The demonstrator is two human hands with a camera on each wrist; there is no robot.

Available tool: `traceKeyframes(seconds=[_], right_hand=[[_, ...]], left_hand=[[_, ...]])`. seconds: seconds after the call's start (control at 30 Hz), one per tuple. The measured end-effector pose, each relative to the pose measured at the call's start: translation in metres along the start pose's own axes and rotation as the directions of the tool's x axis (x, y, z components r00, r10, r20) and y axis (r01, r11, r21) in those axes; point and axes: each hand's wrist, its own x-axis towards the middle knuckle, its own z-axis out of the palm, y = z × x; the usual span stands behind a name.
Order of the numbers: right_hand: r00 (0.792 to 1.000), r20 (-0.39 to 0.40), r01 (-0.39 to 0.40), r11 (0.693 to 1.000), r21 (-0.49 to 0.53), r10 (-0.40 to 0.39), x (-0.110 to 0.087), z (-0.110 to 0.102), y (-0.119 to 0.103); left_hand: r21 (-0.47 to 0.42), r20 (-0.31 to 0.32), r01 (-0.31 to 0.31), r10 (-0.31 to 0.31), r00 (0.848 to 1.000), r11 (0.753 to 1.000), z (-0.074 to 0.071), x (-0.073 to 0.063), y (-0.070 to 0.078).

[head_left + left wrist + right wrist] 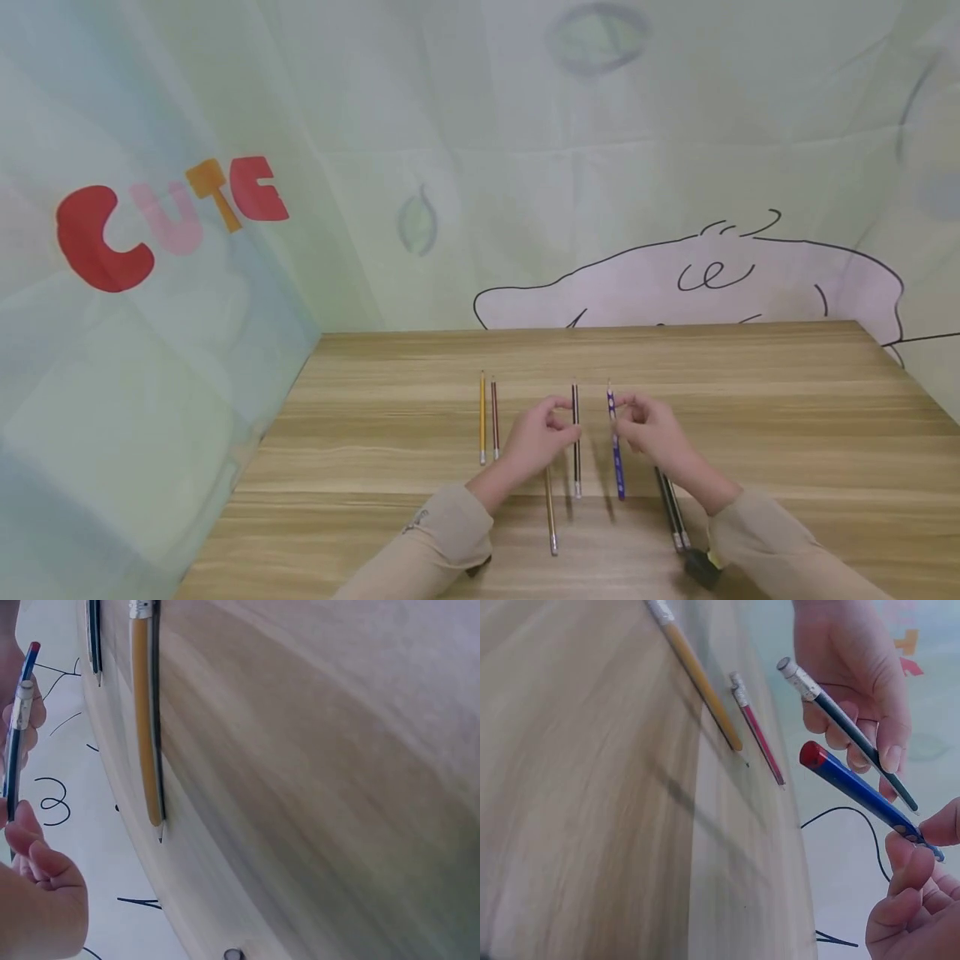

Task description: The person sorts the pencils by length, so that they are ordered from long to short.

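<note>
Fingertips of our left hand are pinching the dark pencil, our right hand the blue pencil; we are gripping both above the tabletop, toward their far ends, perhaps so their near ends are hanging free.

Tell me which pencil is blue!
The red-ended blue pencil in the right hand; the left hand holds a dark pencil, and no other is blue.

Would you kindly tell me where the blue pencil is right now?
In the head view, the blue pencil is in the grip of the right hand above the table, just right of the dark pencil held by the left hand.
</note>
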Motion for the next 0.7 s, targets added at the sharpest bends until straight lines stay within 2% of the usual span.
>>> traceKeyframes(seconds=[0.2,0.43,0.7], right_hand=[[1.000,0.012,-0.011,0.997,0.078,0.010,0.004,0.004,-0.004],[0.999,0.027,0.020,0.987,0.160,-0.025,0.007,0.011,-0.006],[0.999,0.029,0.013,0.987,0.161,-0.018,0.008,0.015,-0.005]], left_hand=[[-0.020,-0.002,0.004,-0.004,1.000,1.000,0.001,0.000,0.000],[-0.052,-0.013,0.003,-0.004,1.000,0.999,0.000,0.000,-0.001],[-0.078,-0.022,-0.018,0.017,1.000,0.997,0.002,0.000,-0.001]])
